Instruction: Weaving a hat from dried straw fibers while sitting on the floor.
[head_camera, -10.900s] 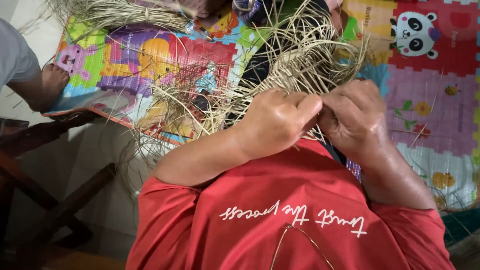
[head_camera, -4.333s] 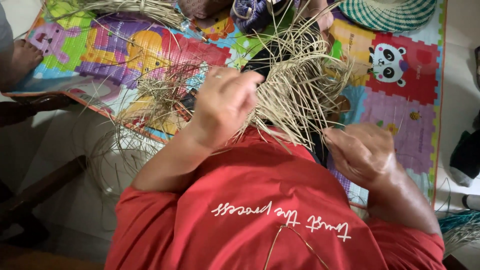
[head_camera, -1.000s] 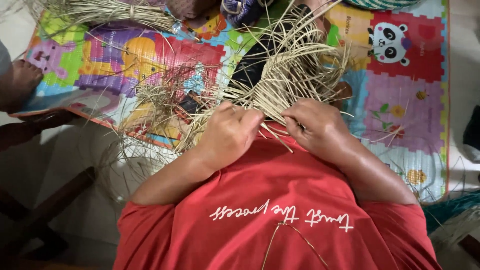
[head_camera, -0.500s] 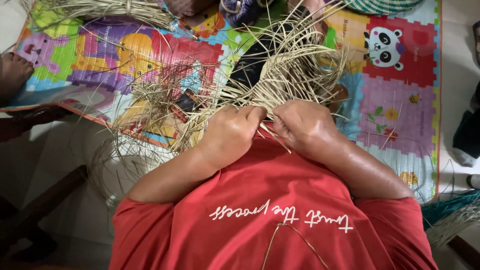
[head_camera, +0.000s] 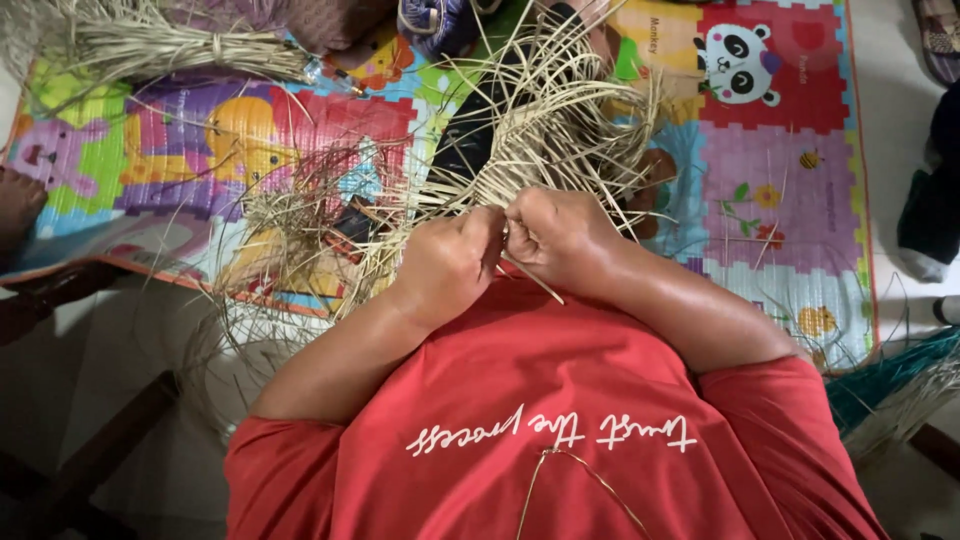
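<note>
We hold dry straw in both hands.
Our left hand (head_camera: 450, 262) and right hand (head_camera: 560, 238) touch, each grip tight on the woven straw (head_camera: 540, 130) above the bright play mat (head_camera: 780, 190).

hands: 2 (head_camera: 452, 262) (head_camera: 560, 236) | tied straw bundle: 1 (head_camera: 170, 45) | foam play mat: 1 (head_camera: 780, 170) | straw weaving: 1 (head_camera: 560, 130)

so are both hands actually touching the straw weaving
Touching. The head view shows the left hand and the right hand closed side by side on the pale strands of the straw weaving, fingers curled around them.
</note>
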